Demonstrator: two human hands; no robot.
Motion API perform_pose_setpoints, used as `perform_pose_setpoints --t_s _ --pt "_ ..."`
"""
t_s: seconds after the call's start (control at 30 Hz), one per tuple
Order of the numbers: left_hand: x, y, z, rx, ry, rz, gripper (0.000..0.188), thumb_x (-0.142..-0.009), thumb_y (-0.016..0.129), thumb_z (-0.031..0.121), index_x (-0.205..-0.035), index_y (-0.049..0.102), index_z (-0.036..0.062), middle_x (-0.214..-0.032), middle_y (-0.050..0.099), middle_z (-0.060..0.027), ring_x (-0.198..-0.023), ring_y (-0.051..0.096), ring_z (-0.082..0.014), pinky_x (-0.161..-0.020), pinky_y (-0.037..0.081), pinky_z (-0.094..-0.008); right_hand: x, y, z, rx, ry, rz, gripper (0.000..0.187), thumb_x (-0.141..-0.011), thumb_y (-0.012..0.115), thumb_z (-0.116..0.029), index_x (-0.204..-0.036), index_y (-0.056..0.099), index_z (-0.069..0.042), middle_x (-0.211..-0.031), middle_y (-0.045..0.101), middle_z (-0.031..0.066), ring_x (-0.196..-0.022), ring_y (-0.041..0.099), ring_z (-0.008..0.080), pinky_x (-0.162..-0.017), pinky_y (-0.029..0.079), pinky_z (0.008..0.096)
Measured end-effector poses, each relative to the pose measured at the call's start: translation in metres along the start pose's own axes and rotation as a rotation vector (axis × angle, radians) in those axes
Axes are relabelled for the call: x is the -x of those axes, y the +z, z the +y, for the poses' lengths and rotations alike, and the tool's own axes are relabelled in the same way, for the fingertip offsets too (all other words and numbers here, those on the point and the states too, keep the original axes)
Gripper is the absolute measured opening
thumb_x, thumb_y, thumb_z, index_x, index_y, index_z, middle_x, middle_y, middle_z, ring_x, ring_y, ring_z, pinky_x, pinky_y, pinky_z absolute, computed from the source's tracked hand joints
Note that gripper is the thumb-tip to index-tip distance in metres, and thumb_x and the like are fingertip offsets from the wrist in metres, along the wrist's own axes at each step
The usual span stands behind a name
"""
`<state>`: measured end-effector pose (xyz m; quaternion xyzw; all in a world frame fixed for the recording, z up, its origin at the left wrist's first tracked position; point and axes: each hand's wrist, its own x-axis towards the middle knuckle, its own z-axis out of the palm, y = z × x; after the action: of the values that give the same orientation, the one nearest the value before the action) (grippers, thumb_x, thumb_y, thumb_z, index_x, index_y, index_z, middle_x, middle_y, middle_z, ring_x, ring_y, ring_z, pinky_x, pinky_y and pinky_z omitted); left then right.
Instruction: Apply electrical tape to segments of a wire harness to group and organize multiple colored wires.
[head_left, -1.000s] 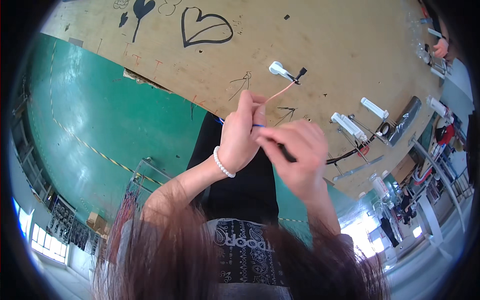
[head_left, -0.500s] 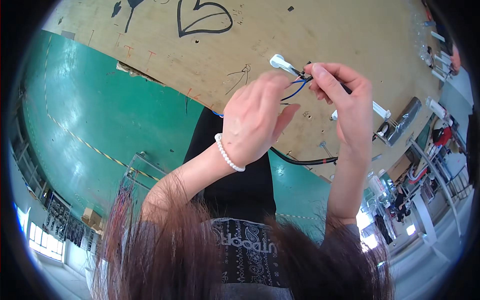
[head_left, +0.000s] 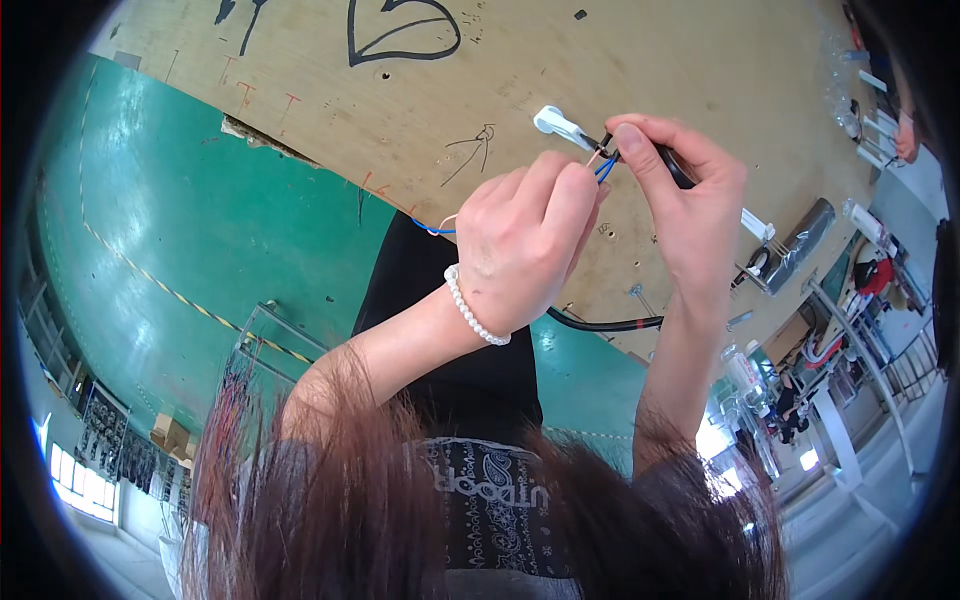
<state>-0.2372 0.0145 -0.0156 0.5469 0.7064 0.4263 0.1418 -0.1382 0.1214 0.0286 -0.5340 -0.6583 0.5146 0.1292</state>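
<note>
My right hand (head_left: 690, 190) is closed, pinching the end of a black cable (head_left: 676, 168) between thumb and forefinger. Thin wires (head_left: 606, 166), blue and pale pink, come out of that end. Just left of it, my left hand (head_left: 525, 230) has its fingers curled round those wires; its fingertips are hidden behind the knuckles. Blue and pinkish wire (head_left: 432, 228) shows again on the other side of my left wrist, at the board's edge. Below the hands, another stretch of black cable (head_left: 610, 323) hangs along the board's near edge.
A white fixture (head_left: 556, 123) stands on the wooden board (head_left: 560, 50) just beyond my hands. Right of my right forearm lie another white fixture (head_left: 757, 224) and a dark wrapped roll (head_left: 805, 240). Another person's hand (head_left: 906, 140) shows at the far right.
My left hand has closed; its loosely spread fingers are now curled round the blue and pink wires. The right hand keeps its pinch on the black cable, nearly in place.
</note>
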Motion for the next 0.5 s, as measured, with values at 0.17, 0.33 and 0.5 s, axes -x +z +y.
perform_pose_setpoints --t_s 0.17,0.33,0.5 --pt "-0.001 -0.002 0.003 0.024 -0.087 -0.026 0.019 -0.079 0.07 -0.001 -0.081 0.051 0.0027 -0.084 0.058 -0.0097 -0.055 0.056 -0.0234 -0.048 0.044 -0.0308 0.003 0.008 0.004 0.067 -0.07 0.04 0.016 -0.088 0.069 -0.013 -0.095 0.072 0.001 -0.084 0.068 0.003 -0.077 0.058 0.0075 -0.069 0.045 0.0195" --pt "0.0 -0.004 0.001 0.133 -0.16 -0.08 0.015 -0.083 0.067 0.001 -0.083 0.052 0.0024 -0.084 0.058 -0.0096 -0.056 0.056 -0.0191 -0.048 0.044 -0.0292 0.004 0.017 0.016 -0.1 -0.005 0.116 0.016 -0.088 0.07 -0.013 -0.094 0.072 0.002 -0.083 0.066 0.0008 -0.076 0.057 0.0067 -0.068 0.043 0.0186" --pt "-0.004 -0.017 -0.008 0.887 -0.723 -0.168 0.013 -0.093 0.061 0.007 -0.093 0.051 -0.0011 -0.069 0.057 -0.0014 -0.055 0.053 -0.0054 -0.048 0.044 -0.0224 0.023 0.019 0.026 -0.359 0.044 0.237 0.024 -0.092 0.064 -0.016 -0.106 0.067 0.003 -0.088 0.064 0.0023 -0.071 0.053 0.0079 -0.065 0.042 0.0207"
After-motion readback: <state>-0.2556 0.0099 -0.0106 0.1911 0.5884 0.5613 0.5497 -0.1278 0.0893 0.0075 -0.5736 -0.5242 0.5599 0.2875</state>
